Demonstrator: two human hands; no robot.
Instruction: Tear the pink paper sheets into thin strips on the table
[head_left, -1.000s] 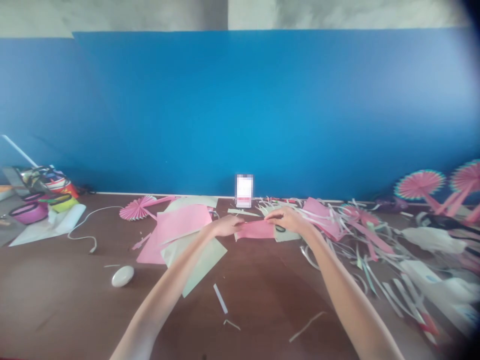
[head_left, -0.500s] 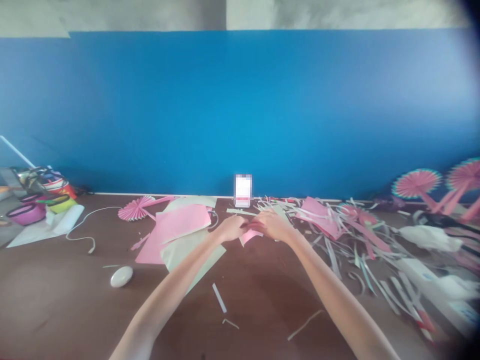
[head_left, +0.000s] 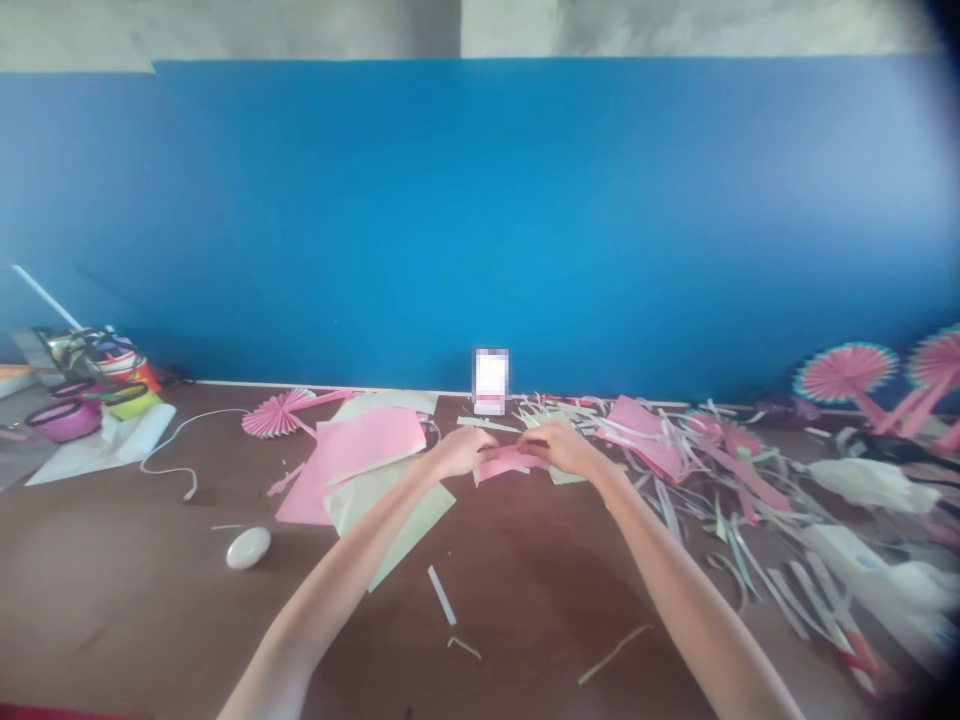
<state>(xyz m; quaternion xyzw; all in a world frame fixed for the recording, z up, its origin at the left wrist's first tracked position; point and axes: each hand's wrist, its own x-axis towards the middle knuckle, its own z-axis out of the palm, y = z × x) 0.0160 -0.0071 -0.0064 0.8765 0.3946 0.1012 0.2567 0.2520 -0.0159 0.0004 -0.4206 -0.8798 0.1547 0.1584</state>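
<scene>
A small piece of pink paper [head_left: 510, 462] is stretched between my two hands, just over the brown table. My left hand [head_left: 463, 453] is closed on its left end. On its right end the fingers of my right hand [head_left: 559, 447] are closed too, with the fingertips partly hidden. Close to my left forearm lie larger pink sheets [head_left: 367, 445] and pale green sheets [head_left: 412, 525]. Behind the hands, a small upright white object [head_left: 491, 382], blurred out, stands near the wall.
Paper strips [head_left: 667, 500] and crumpled pink paper [head_left: 649, 440] litter the right side. Pleated pink paper fans [head_left: 846, 372] stand at the far right; another fan [head_left: 276, 413] lies left. A white computer mouse [head_left: 249, 548] and a cable [head_left: 169, 455] are at left. A blue wall [head_left: 480, 220] closes the back.
My hands have moved apart, the right one rightward, and more of the pink paper shows between them. The whole view has shifted slightly.
</scene>
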